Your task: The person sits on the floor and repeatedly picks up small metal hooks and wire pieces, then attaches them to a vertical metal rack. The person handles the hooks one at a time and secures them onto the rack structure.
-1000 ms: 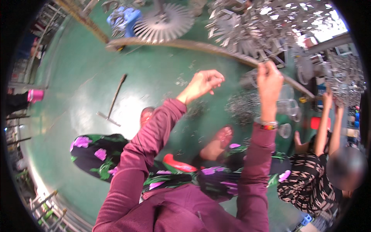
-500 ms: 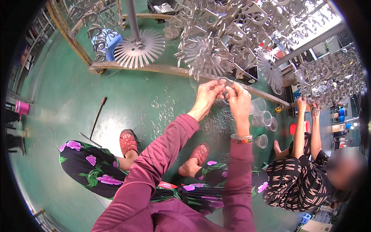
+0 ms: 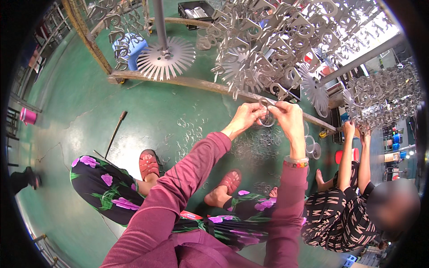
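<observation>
My left hand pinches a small grey metal piece with a curved, ring-like end, in front of my chest. My right hand is closed at the piece's other side, thumb and forefinger at its edge. Whether anything else small sits between those fingers is too fine to make out. Just beyond both hands hangs a dense cluster of similar flat metal pieces, with ring and hook shapes. A round clear container shows partly behind my fingers.
Thin curved offcuts litter the green floor. A frame rail crosses ahead, with a slotted metal disc on a post above it. Clear tubs stand right. A co-worker sits at right, hands at another cluster. A long-handled tool lies left.
My view has shifted slightly. My right hand has moved a little right, and the metal piece now shows its ring end upright between my hands. The co-worker's hands stay at their cluster.
</observation>
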{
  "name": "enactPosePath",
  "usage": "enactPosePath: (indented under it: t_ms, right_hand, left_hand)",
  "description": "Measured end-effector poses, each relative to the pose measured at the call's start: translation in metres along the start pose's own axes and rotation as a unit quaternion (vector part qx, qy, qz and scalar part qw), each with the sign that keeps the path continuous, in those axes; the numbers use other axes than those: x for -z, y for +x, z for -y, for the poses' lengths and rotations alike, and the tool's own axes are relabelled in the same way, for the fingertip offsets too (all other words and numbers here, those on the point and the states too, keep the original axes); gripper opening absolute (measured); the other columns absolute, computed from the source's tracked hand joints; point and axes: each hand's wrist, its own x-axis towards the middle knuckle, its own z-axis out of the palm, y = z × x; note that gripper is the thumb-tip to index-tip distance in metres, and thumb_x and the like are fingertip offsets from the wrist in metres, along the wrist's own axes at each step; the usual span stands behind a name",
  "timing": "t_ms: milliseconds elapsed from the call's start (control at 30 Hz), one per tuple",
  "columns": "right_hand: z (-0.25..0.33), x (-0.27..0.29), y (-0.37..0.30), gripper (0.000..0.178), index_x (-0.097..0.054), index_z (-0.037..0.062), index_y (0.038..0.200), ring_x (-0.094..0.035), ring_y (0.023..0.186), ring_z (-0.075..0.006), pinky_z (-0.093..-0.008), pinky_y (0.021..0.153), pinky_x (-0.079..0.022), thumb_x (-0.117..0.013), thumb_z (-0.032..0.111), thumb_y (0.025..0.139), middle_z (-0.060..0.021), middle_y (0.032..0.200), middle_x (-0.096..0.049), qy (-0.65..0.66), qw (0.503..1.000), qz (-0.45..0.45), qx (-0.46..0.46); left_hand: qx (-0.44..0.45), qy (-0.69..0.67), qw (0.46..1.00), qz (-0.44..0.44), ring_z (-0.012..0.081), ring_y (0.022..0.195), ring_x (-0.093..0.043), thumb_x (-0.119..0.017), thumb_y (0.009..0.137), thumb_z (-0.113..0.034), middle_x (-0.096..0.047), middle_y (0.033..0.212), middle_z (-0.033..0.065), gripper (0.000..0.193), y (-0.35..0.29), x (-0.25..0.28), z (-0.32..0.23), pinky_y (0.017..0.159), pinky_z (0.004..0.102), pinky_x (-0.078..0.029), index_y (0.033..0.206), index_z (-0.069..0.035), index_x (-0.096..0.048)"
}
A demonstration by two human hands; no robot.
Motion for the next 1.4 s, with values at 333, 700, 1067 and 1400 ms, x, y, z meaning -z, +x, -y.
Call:
enactPosePath:
  t_ms: [333, 700, 1067, 1400]
  right_hand:
    - [0.005, -0.032, 0.05, 0.015, -0.067, -0.0056, 0.073, -0.064, 0.055, -0.0121, -0.0235, 0.05, -0.049, -0.069, 0.009, 0.078, -0.0102, 0.062, -0.066, 0.033, 0.997, -0.032, -0.063]
    - [-0.003, -0.05, 0.072, 0.017, -0.065, -0.0076, 0.068, -0.065, 0.057, -0.014, -0.0236, 0.052, -0.05, -0.072, 0.006, 0.075, -0.01, 0.061, -0.064, -0.013, 0.996, -0.073, -0.044]
    - [-0.003, -0.059, 0.084, 0.014, -0.063, -0.0119, 0.071, -0.065, 0.058, -0.0163, -0.0247, 0.052, -0.054, -0.071, 0.0, 0.072, -0.012, 0.064, -0.064, 0.052, 0.995, -0.055, -0.058]
    - [-0.003, -0.063, 0.08, 0.012, -0.061, -0.0108, 0.069, -0.063, 0.056, -0.0154, -0.0244, 0.052, -0.056, -0.071, -0.004, 0.073, -0.0129, 0.066, -0.063, 0.112, 0.99, -0.053, -0.066]
  left_hand:
    - [0.126, -0.32, 0.937, -0.055, 0.0159, 0.102, -0.055, -0.065, 0.086, -0.025, -0.06, 0.114, 0.0092, 0.037, 0.014, 0.058, 0.034, 0.088, 0.0337, -0.049, 0.117, -0.006, -0.057]
    - [0.066, -0.376, 0.924, 0.009, 0.028, 0.11, -0.056, -0.068, 0.084, -0.027, -0.058, 0.117, 0.0186, 0.042, 0.057, 0.081, 0.041, 0.092, 0.0364, -0.047, 0.117, -0.005, -0.054]
    - [0.054, -0.297, 0.951, -0.065, 0.015, 0.083, -0.064, -0.062, 0.085, -0.024, -0.067, 0.097, 0.0064, 0.024, 0.063, 0.084, 0.035, 0.071, 0.0298, -0.052, 0.105, -0.009, -0.06]
    - [0.1, -0.259, 0.955, -0.102, 0.0106, 0.078, -0.061, -0.071, 0.079, -0.022, -0.066, 0.091, 0.0014, 0.026, 0.047, 0.078, 0.012, 0.066, 0.0231, -0.046, 0.101, -0.011, -0.062]
